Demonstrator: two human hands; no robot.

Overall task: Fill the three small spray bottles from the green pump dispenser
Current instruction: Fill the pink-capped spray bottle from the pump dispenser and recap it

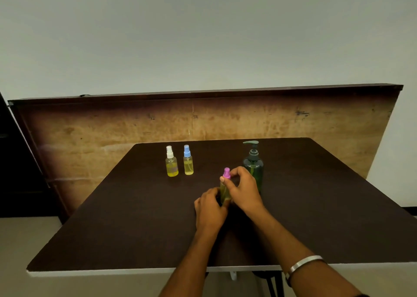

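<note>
A small spray bottle with a pink top [226, 173] stands upright at the middle of the dark table [126, 217], holding yellow liquid. My left hand [209, 208] grips its lower body. My right hand [242, 189] pinches the pink top from the right with thumb and fingers. Two more small spray bottles with yellow liquid stand further back on the left: one with a white top [171, 162] and one with a blue top [188, 161]. The green pump dispenser [253, 164] stands just behind my right hand, partly hidden by it.
A worn brown board [90, 134] leans upright behind the table's far edge, against a pale wall. The table's near edge [112, 272] is white. A dark object stands at the far left.
</note>
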